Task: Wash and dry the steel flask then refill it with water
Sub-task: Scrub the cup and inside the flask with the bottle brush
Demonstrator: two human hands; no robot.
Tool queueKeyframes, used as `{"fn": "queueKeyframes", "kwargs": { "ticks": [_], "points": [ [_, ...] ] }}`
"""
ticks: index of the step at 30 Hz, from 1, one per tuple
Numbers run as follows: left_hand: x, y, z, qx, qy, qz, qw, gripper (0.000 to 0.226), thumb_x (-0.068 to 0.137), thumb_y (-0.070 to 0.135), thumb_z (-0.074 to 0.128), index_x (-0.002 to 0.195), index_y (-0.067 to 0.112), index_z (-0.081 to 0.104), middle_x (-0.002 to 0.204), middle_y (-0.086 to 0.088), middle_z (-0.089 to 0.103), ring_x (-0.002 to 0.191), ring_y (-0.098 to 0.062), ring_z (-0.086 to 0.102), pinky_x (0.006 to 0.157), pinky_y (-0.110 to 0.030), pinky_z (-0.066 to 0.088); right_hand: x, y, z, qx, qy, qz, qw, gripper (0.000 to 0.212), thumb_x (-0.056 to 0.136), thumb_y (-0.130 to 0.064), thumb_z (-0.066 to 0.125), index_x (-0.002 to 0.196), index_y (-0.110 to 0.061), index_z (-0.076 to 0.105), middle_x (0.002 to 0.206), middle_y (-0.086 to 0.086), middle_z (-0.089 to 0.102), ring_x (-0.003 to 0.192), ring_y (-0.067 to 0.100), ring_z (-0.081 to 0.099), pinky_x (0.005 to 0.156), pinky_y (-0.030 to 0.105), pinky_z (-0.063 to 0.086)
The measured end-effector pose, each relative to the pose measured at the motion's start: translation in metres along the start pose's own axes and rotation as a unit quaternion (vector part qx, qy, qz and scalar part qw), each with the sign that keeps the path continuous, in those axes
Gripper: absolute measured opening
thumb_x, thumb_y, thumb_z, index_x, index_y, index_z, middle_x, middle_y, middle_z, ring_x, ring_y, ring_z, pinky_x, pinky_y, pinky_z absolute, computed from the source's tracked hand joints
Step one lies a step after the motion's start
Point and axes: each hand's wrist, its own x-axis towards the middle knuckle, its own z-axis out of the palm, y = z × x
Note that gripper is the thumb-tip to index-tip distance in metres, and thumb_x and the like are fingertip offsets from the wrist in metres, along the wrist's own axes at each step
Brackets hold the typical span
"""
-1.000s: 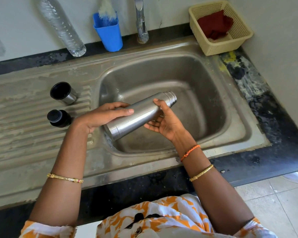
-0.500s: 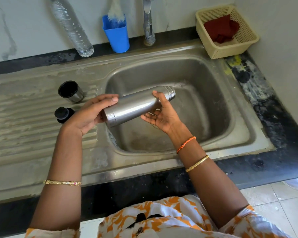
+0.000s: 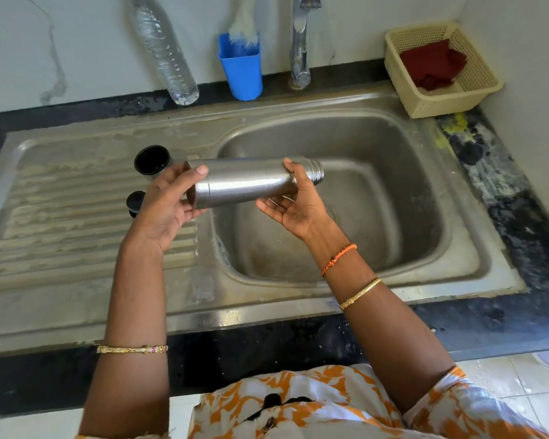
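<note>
1. Your left hand point(image 3: 168, 204) grips the base end of the steel flask point(image 3: 251, 182), thumb on top and fingers curled under it. Keep that hold firm; wet steel probably slips.
2. Your right hand point(image 3: 293, 202) cups the neck end from below, thumb up against the shoulder, fingers loosely curled round it. More a support than a clamp.
3. The flask lies nearly level, held in the air over the left part of the sink point(image 3: 476, 274) basin, its open threaded mouth pointing right. No cap on it.
4. Step in hand looks like an outside rub or rinse. No water is running, so tip the mouth up before you bring it under the tap point(image 3: 299, 42), or it won't fill.
5. Just behind your left hand on the drainer: an open black-lined cup lid point(image 3: 152, 160) and a black stopper point(image 3: 135, 201), both partly hidden by the hand. Don't knock them as you turn the flask.
6. At the wall: a clear plastic bottle point(image 3: 167, 55), and a blue cup point(image 3: 241, 69) holding a white brush point(image 3: 243, 30). Use that for the inside.
7. Far right on the table: a cream basket point(image 3: 425, 104) with a red cloth point(image 3: 431, 66), likely for drying later.
</note>
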Motion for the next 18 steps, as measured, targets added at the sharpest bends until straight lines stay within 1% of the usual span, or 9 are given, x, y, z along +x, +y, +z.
{"fn": "queueKeyframes", "kwargs": {
  "ticks": [3,4,7,10,12,13,16,18],
  "points": [
    [-0.002,0.002,0.004,0.037,0.022,0.028,0.999,0.042,0.067,0.028,0.082,0.102,0.027,0.058,0.101,0.008,0.068,0.091,-0.012,0.068,0.078,-0.033,0.054,0.001,0.002,0.002,0.009,-0.005,0.005,1.000,0.049,0.084,-0.037,0.067,0.117,-0.004,0.053,0.091,0.013,0.060,0.080,0.024,0.064,0.074,0.039,0.059],
    [-0.004,0.003,0.006,0.052,0.040,0.039,0.997,0.046,0.066,0.027,0.084,0.103,0.027,0.058,0.101,0.008,0.069,0.090,-0.011,0.068,0.075,-0.032,0.055,0.002,0.003,0.003,0.014,-0.006,0.008,1.000,0.049,0.083,-0.038,0.067,0.116,-0.003,0.053,0.091,0.013,0.061,0.081,0.024,0.064,0.074,0.038,0.060],
    [-0.008,0.012,0.014,0.087,0.103,0.074,0.988,0.032,0.073,0.024,0.082,0.097,0.028,0.060,0.097,0.007,0.069,0.084,-0.007,0.067,0.070,-0.030,0.057,0.004,0.005,0.007,0.024,-0.009,0.019,1.000,0.050,0.083,-0.041,0.067,0.110,-0.001,0.055,0.095,0.015,0.061,0.085,0.024,0.065,0.074,0.037,0.059],
    [-0.012,0.023,0.023,0.106,0.140,0.109,0.978,0.027,0.072,0.027,0.083,0.088,0.029,0.061,0.085,0.008,0.066,0.080,-0.008,0.066,0.065,-0.030,0.058,0.003,0.005,0.007,0.022,-0.023,0.031,0.999,0.051,0.082,-0.045,0.067,0.103,0.001,0.057,0.093,0.015,0.064,0.085,0.024,0.067,0.078,0.035,0.058],
    [-0.014,0.030,0.027,0.126,0.152,0.129,0.972,0.032,0.068,0.032,0.085,0.091,0.026,0.064,0.081,0.009,0.067,0.077,-0.007,0.065,0.061,-0.028,0.057,0.002,0.003,0.005,0.011,-0.032,0.046,0.998,0.057,0.081,-0.049,0.068,0.105,0.002,0.057,0.088,0.016,0.068,0.083,0.025,0.069,0.080,0.034,0.058],
    [-0.015,0.034,0.029,0.143,0.156,0.140,0.967,0.038,0.065,0.035,0.086,0.095,0.024,0.065,0.081,0.010,0.068,0.074,-0.005,0.065,0.060,-0.028,0.056,0.002,0.002,0.003,0.000,-0.033,0.055,0.998,0.060,0.080,-0.049,0.068,0.108,0.003,0.057,0.088,0.016,0.069,0.083,0.025,0.069,0.079,0.033,0.058],
    [-0.019,0.042,0.035,0.209,0.163,0.170,0.949,0.053,0.055,0.047,0.086,0.099,0.027,0.065,0.080,0.012,0.071,0.066,-0.001,0.064,0.061,-0.028,0.055,0.002,0.000,-0.003,-0.020,-0.033,0.081,0.996,0.068,0.081,-0.049,0.067,0.119,0.006,0.053,0.095,0.017,0.067,0.081,0.024,0.069,0.071,0.030,0.060],
    [-0.024,0.044,0.043,0.258,0.154,0.186,0.935,0.060,0.052,0.053,0.085,0.102,0.029,0.064,0.084,0.013,0.070,0.072,-0.001,0.064,0.066,-0.025,0.053,0.000,0.001,-0.007,-0.016,-0.034,0.099,0.994,0.070,0.082,-0.048,0.065,0.120,0.009,0.052,0.095,0.018,0.067,0.075,0.022,0.070,0.065,0.029,0.060]
  ]
}}
